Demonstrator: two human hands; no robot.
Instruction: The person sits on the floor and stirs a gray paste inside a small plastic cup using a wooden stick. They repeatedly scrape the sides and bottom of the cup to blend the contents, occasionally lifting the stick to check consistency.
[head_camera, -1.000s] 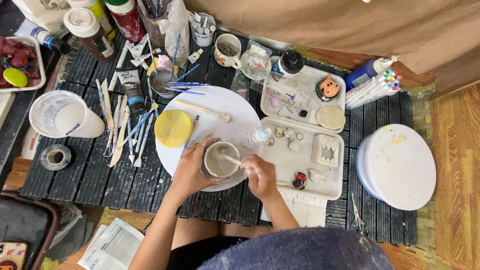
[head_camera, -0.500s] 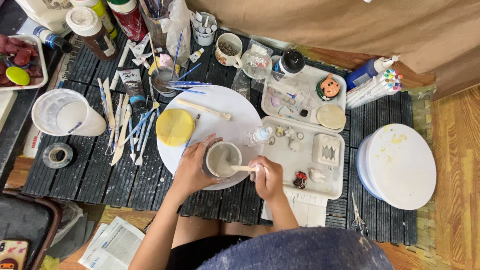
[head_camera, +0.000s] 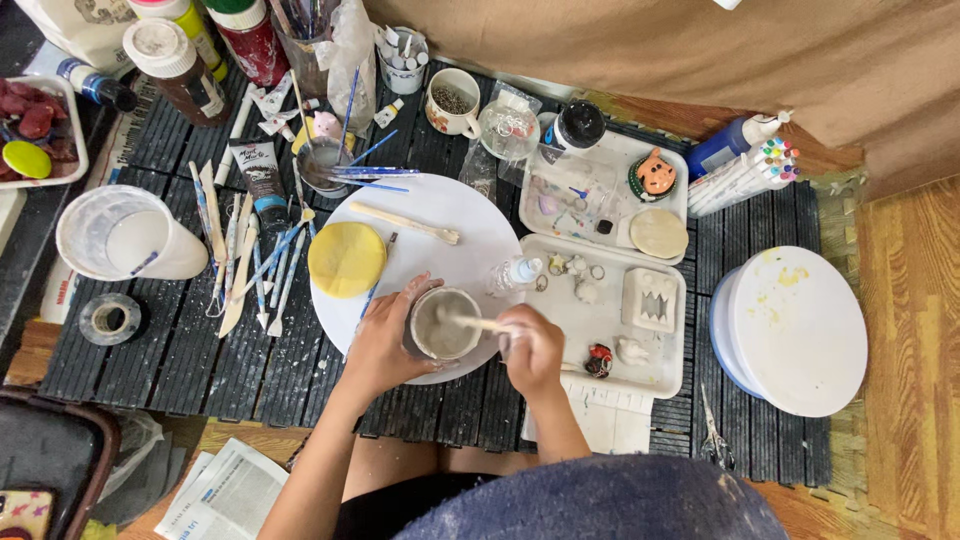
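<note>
Resting on the near edge of a round white board (head_camera: 440, 215), a small cup (head_camera: 442, 325) of grey slurry is gripped around its side by the left hand (head_camera: 385, 345). A wooden stick (head_camera: 478, 323), dipped into the slurry, is pinched in the clenched right hand (head_camera: 530, 350). A yellow sponge (head_camera: 346, 259) lies just beyond the left hand, and a white tray (head_camera: 600, 335) of small cast pieces is set beside the right hand on the dark slatted surface (head_camera: 180, 350).

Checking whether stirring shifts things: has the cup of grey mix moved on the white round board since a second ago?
No. The cup sits at the same near edge of the white round board, just below-right of the yellow sponge.
</note>
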